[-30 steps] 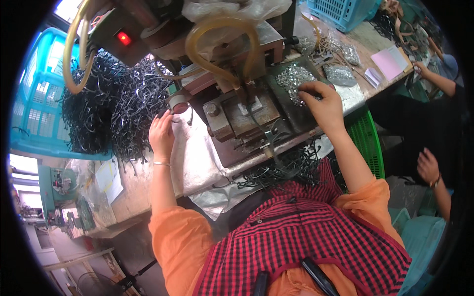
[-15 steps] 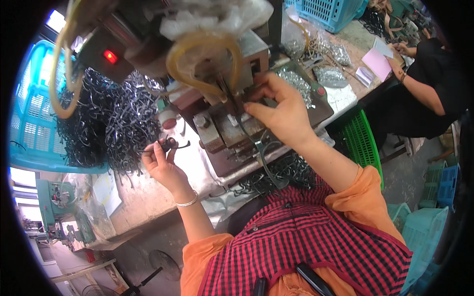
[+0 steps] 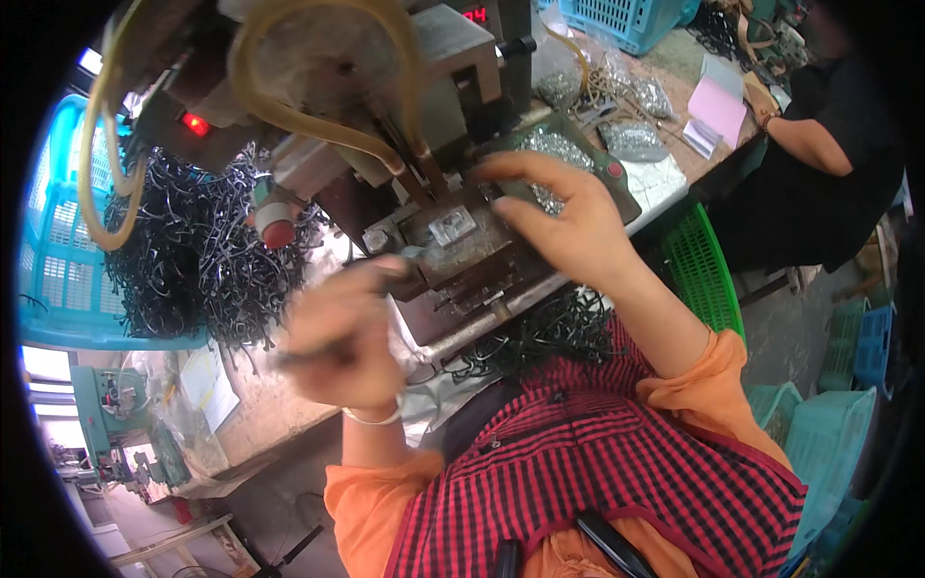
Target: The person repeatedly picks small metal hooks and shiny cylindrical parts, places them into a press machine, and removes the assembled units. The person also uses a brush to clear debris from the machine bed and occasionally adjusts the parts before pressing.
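My left hand point(image 3: 347, 332), smeared by motion, is at the front left corner of a bench press. Its fingers are closed around thin black curved pieces, of which only a dark blur shows. My right hand point(image 3: 578, 222) is at the press's right side, thumb and forefinger apart, with nothing visible between them. A small shiny metal block point(image 3: 453, 225) lies bare on the press bed, just under the tool and left of my right fingertips. Below the bed's front edge is a loose heap of black curved pieces point(image 3: 540, 337).
A large tangle of black curved pieces point(image 3: 212, 241) fills the left side by a blue crate point(image 3: 67, 231). A red button point(image 3: 278, 233) juts out beside the press. Small metal parts lie in a tray point(image 3: 624, 197). A green basket point(image 3: 708, 270) and a seated person point(image 3: 819, 164) are at right.
My left hand has moved right, toward the press. My right hand has drawn slightly away from the tool. The black curved piece that hung from the press bed is gone from there.
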The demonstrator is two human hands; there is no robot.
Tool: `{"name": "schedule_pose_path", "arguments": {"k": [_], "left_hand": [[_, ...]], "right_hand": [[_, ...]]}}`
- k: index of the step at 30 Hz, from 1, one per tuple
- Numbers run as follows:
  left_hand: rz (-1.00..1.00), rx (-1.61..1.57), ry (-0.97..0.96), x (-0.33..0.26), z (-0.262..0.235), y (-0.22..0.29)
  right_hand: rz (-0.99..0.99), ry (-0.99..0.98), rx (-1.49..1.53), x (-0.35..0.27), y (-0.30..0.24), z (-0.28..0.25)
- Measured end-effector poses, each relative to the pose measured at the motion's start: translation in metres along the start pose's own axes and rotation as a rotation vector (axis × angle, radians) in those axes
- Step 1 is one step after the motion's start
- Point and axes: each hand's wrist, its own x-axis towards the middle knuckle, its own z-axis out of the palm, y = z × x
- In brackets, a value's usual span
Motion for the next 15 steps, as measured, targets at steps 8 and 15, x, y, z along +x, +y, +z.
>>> {"name": "schedule_pose_path", "arguments": {"k": [8, 15], "left_hand": [[0.219, 0.353, -0.552, 0.003, 0.031, 0.009], [0.136, 0.334, -0.594, 0.003, 0.028, 0.009]], "right_hand": [[-0.146, 0.322, -0.702, -0.010, 0.112, -0.026], [-0.076, 0.325, -0.727, 0.001, 0.115, -0.007]]}}
